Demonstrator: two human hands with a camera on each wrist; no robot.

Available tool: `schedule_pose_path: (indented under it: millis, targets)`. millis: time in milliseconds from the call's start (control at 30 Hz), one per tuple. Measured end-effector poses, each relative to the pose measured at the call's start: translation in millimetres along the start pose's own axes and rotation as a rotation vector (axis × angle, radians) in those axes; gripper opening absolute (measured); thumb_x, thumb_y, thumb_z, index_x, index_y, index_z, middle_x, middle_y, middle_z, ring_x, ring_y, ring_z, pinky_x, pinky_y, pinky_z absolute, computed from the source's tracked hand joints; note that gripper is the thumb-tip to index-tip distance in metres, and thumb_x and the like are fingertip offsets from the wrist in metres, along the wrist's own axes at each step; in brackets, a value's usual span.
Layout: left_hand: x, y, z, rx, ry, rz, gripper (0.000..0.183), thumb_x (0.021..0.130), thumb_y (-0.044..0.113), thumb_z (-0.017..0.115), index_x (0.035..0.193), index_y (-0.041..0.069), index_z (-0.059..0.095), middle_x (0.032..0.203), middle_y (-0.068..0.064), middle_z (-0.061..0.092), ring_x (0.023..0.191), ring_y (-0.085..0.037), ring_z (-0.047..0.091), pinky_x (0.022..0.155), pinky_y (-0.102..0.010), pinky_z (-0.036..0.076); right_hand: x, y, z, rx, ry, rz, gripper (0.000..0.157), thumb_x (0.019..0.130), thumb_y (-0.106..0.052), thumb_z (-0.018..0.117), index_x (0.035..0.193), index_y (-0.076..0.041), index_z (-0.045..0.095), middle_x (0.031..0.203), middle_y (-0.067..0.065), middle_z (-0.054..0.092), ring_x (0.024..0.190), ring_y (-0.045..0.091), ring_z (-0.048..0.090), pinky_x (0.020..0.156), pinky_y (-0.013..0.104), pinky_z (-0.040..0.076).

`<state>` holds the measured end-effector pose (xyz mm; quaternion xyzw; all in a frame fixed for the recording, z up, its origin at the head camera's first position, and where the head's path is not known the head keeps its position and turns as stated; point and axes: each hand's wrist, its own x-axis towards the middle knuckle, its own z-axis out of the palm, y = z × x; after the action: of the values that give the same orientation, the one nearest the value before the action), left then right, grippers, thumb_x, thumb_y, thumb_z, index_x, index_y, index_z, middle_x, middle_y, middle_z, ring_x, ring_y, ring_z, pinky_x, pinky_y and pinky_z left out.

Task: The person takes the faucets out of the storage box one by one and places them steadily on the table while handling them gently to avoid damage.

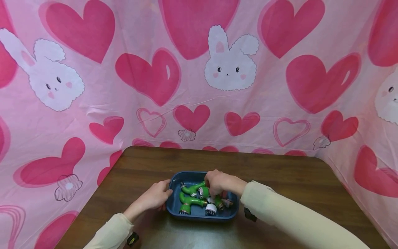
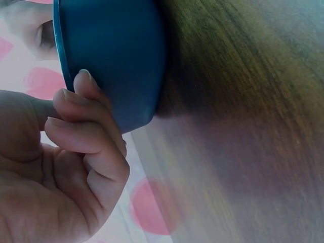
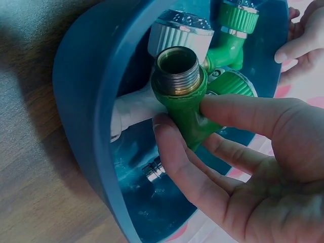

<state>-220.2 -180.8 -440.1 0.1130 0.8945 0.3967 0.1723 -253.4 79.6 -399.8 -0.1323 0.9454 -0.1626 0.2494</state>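
A dark blue plastic basin (image 1: 202, 218) holds several water taps. My left hand (image 1: 155, 196) grips the basin's left end, with the thumb at the rim. In the left wrist view its curled fingers (image 2: 76, 131) lie against the basin's outer wall (image 2: 116, 55). Inside the basin, my right hand (image 1: 217, 182) pinches a green tap (image 3: 185, 114) between thumb and fingers, its threaded metal end facing the right wrist camera. Close by lies a white tap (image 1: 210, 209) with a ribbed knob. A green tap (image 1: 186, 200) rests at the basin's left front, and another green tap (image 1: 189, 188) is behind it.
The basin stands on a dark brown wooden table (image 1: 149, 159). A pink curtain (image 1: 199, 97) with hearts and rabbits hangs behind the table and along both sides. Dark devices, one (image 1: 133, 239) at the left wrist and one (image 1: 250, 214) at the right, show below the sleeves.
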Motion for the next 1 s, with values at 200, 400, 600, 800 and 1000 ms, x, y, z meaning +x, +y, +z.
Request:
schedule_pose_path:
  millis: [200,400,600,800,1000]
  targets:
    - [5.0,-0.6,-0.4,0.010,0.016,0.002,0.047,0.108,0.010,0.056,0.149,-0.009,0.046,0.061,-0.009,0.061,0.041,-0.020,0.055,0.043,-0.029,0.048,-1.9,-1.5,-1.2,-0.008,0.000,-0.008,0.024,0.084,-0.001,0.087,0.099,-0.011,0.071,0.089,0.004,0.063,0.068,0.018,0.066,0.062,0.038,0.063]
    - [6.3,0.6,-1.5,0.019,0.026,-0.008,0.048,0.107,0.010,0.059,0.149,-0.009,0.046,0.062,-0.009,0.061,0.042,-0.021,0.055,0.044,-0.029,0.048,-2.6,-1.8,-2.0,0.002,-0.003,-0.011,0.024,0.085,-0.002,0.087,0.099,-0.012,0.071,0.088,0.004,0.063,0.068,0.018,0.067,0.060,0.038,0.063]
    - [5.4,0.2,-1.6,0.023,0.029,-0.003,0.050,0.106,0.009,0.060,0.149,-0.012,0.046,0.062,-0.009,0.061,0.041,-0.020,0.054,0.045,-0.031,0.051,-3.7,-2.4,-4.1,0.002,-0.005,-0.026,0.022,0.085,-0.001,0.086,0.099,-0.011,0.073,0.087,0.003,0.064,0.069,0.018,0.067,0.062,0.037,0.063]
    - [6.6,0.2,-0.7,0.017,0.028,-0.003,0.048,0.106,0.009,0.059,0.148,-0.012,0.046,0.060,-0.010,0.060,0.040,-0.018,0.054,0.044,-0.031,0.051,-6.6,-2.6,-5.6,0.011,0.002,-0.042,0.020,0.087,0.000,0.084,0.101,-0.010,0.074,0.088,0.003,0.064,0.069,0.018,0.066,0.064,0.037,0.063]
    - [7.7,-1.0,-0.4,0.019,0.025,-0.018,0.046,0.107,0.009,0.059,0.147,-0.010,0.048,0.059,-0.010,0.060,0.040,-0.019,0.055,0.043,-0.031,0.050,-8.0,-1.1,-5.4,0.023,0.004,-0.032,0.023,0.085,0.000,0.086,0.102,-0.010,0.074,0.088,0.004,0.064,0.066,0.019,0.067,0.062,0.038,0.063]
